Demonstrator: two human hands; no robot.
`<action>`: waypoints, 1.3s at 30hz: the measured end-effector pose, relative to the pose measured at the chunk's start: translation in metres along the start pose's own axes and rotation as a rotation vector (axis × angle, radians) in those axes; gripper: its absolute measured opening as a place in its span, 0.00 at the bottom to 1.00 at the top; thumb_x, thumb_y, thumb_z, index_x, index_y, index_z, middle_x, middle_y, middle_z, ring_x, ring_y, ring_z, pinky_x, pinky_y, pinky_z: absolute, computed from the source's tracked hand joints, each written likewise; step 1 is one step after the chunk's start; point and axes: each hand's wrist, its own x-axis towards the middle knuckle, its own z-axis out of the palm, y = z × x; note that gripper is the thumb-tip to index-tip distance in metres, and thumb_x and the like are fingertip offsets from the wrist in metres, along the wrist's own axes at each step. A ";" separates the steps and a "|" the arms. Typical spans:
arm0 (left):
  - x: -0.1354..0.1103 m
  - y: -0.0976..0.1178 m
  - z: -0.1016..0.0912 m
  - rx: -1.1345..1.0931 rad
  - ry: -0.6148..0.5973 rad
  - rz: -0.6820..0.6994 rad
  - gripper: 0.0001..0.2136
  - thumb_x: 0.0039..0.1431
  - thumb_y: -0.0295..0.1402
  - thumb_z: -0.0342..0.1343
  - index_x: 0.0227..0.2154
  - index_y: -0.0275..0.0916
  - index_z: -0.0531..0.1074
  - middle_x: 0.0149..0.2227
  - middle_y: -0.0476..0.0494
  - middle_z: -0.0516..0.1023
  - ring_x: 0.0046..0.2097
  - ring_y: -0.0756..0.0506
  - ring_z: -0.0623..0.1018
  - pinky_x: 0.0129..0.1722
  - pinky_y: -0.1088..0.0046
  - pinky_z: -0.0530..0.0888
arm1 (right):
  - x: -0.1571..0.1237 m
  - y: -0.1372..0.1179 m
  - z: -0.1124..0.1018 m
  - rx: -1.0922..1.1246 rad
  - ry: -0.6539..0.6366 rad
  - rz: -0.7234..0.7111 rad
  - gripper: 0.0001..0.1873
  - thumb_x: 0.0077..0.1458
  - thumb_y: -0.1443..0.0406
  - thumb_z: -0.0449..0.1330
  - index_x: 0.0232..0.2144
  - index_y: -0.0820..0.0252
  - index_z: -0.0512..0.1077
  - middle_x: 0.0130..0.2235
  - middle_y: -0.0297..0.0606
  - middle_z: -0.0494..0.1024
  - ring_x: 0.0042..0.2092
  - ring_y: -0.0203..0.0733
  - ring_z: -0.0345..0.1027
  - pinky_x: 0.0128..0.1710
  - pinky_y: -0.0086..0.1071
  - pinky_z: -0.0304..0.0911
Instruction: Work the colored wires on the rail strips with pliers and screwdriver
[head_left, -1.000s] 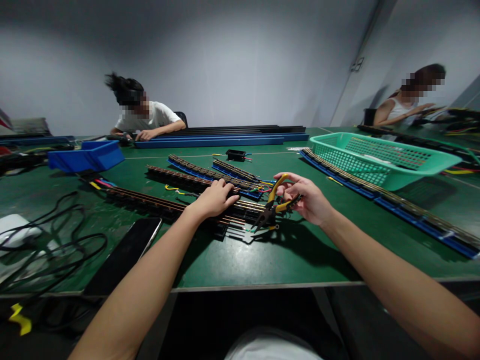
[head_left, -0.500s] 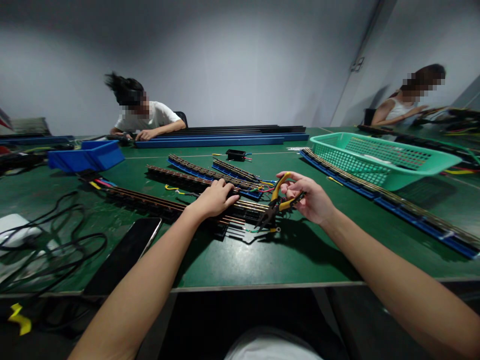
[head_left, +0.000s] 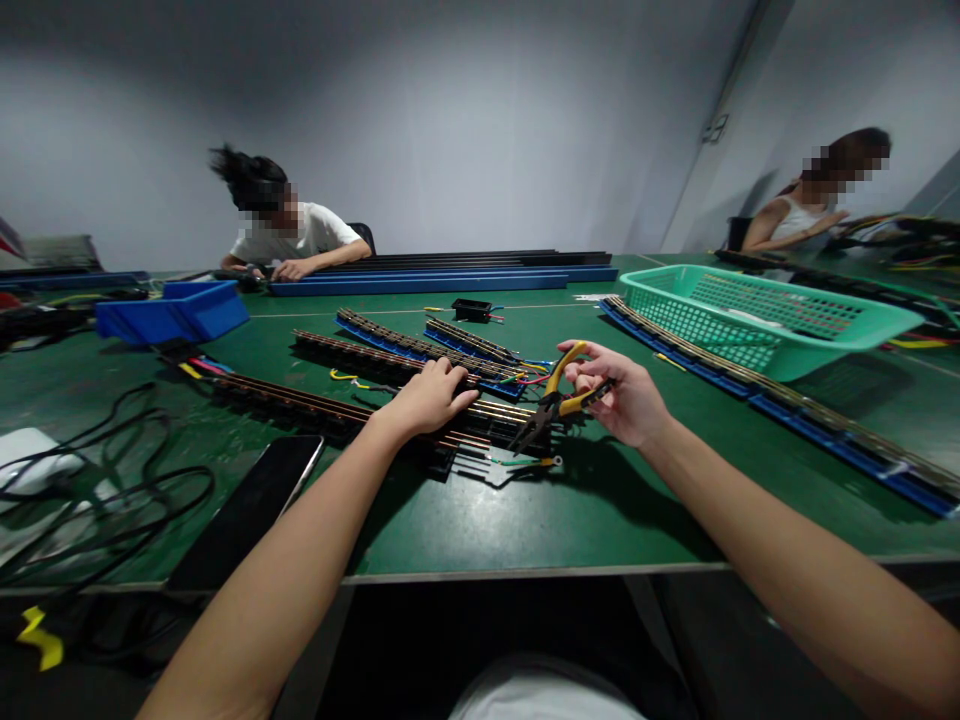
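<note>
My right hand (head_left: 626, 395) holds yellow-handled pliers (head_left: 555, 400), their handles spread apart. The dark jaws point down and left at the near end of a black rail with copper-coloured strips (head_left: 352, 352). Whether they touch a strip I cannot tell. My left hand (head_left: 431, 400) lies over this rail, fingers bent across it and thumb stretched to the right. Under my left wrist passes a second black rail (head_left: 292, 398), with bare strip ends jutting out on the right. Beside those ends lie a flat grey metal piece (head_left: 487, 468) and a green-yellow wire with a ring terminal (head_left: 532, 461).
Blue-based rails (head_left: 390, 335) lie just behind my left hand. A green basket (head_left: 795, 350) and a long blue rail (head_left: 787, 400) are on the right. At left are a blue bin (head_left: 172, 312), a phone (head_left: 247, 510) and tangled black cables (head_left: 142, 490). Two people sit across the table.
The pliers have tilted slightly, their jaws shifting a little left. My right hand has moved marginally right; my left hand has stayed in place.
</note>
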 end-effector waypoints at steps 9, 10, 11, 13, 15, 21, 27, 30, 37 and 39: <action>0.000 0.000 0.000 -0.001 -0.006 0.001 0.20 0.69 0.43 0.46 0.55 0.34 0.69 0.50 0.32 0.70 0.52 0.37 0.71 0.53 0.60 0.69 | 0.001 -0.001 0.000 0.035 0.072 -0.003 0.19 0.38 0.73 0.61 0.37 0.63 0.73 0.23 0.29 0.71 0.15 0.24 0.51 0.08 0.17 0.48; 0.000 0.000 0.000 -0.002 -0.004 0.000 0.20 0.69 0.43 0.46 0.55 0.34 0.69 0.50 0.32 0.70 0.52 0.36 0.71 0.53 0.59 0.69 | 0.001 -0.001 0.001 0.032 0.076 0.002 0.19 0.37 0.73 0.61 0.37 0.63 0.73 0.23 0.29 0.71 0.15 0.24 0.52 0.08 0.17 0.48; 0.000 0.000 0.000 -0.003 -0.001 0.000 0.20 0.69 0.43 0.46 0.54 0.34 0.69 0.50 0.33 0.70 0.52 0.36 0.71 0.53 0.59 0.69 | 0.001 -0.001 0.002 0.026 0.077 0.008 0.19 0.37 0.73 0.61 0.37 0.63 0.73 0.22 0.28 0.70 0.15 0.24 0.52 0.08 0.17 0.47; 0.000 0.000 0.000 0.000 0.005 0.001 0.20 0.69 0.43 0.47 0.54 0.35 0.70 0.49 0.34 0.70 0.51 0.37 0.71 0.53 0.59 0.69 | 0.000 0.000 0.003 0.017 0.076 0.014 0.19 0.37 0.73 0.61 0.37 0.63 0.73 0.22 0.28 0.70 0.15 0.25 0.52 0.08 0.17 0.46; 0.000 -0.001 0.001 0.003 0.009 0.003 0.19 0.69 0.43 0.47 0.54 0.36 0.70 0.49 0.35 0.70 0.51 0.37 0.71 0.53 0.60 0.69 | 0.000 0.001 0.002 0.016 0.067 0.012 0.19 0.37 0.72 0.61 0.37 0.63 0.73 0.22 0.28 0.70 0.15 0.25 0.52 0.08 0.18 0.45; 0.002 -0.004 0.005 0.001 0.012 0.009 0.20 0.69 0.43 0.47 0.55 0.35 0.69 0.50 0.34 0.70 0.52 0.37 0.71 0.53 0.60 0.69 | -0.001 0.003 0.002 0.003 0.013 0.034 0.16 0.41 0.69 0.61 0.38 0.64 0.74 0.22 0.30 0.72 0.16 0.26 0.54 0.09 0.18 0.47; 0.002 -0.004 0.006 -0.020 0.016 0.014 0.20 0.69 0.43 0.47 0.55 0.35 0.69 0.49 0.34 0.70 0.52 0.37 0.71 0.54 0.60 0.69 | -0.002 0.005 0.004 -0.012 -0.013 0.058 0.16 0.42 0.68 0.63 0.37 0.65 0.75 0.22 0.32 0.73 0.18 0.27 0.58 0.11 0.17 0.49; 0.002 -0.005 0.006 -0.024 0.018 0.013 0.20 0.69 0.44 0.47 0.55 0.36 0.69 0.49 0.34 0.70 0.52 0.37 0.71 0.53 0.60 0.69 | -0.002 0.005 0.004 0.007 -0.002 0.061 0.15 0.42 0.68 0.62 0.37 0.65 0.75 0.23 0.32 0.72 0.20 0.29 0.61 0.13 0.18 0.53; 0.002 -0.004 0.005 0.000 0.004 0.010 0.22 0.69 0.43 0.47 0.57 0.33 0.68 0.50 0.33 0.69 0.52 0.37 0.70 0.54 0.61 0.68 | -0.001 0.003 0.005 0.054 0.124 -0.043 0.15 0.40 0.72 0.61 0.35 0.63 0.73 0.22 0.30 0.72 0.21 0.30 0.63 0.13 0.18 0.55; 0.002 -0.004 0.005 0.004 0.002 0.010 0.22 0.69 0.43 0.47 0.57 0.33 0.68 0.50 0.33 0.69 0.52 0.37 0.70 0.54 0.61 0.68 | 0.000 0.001 0.002 0.053 0.099 -0.077 0.16 0.38 0.72 0.60 0.35 0.62 0.73 0.22 0.30 0.72 0.19 0.28 0.59 0.11 0.18 0.51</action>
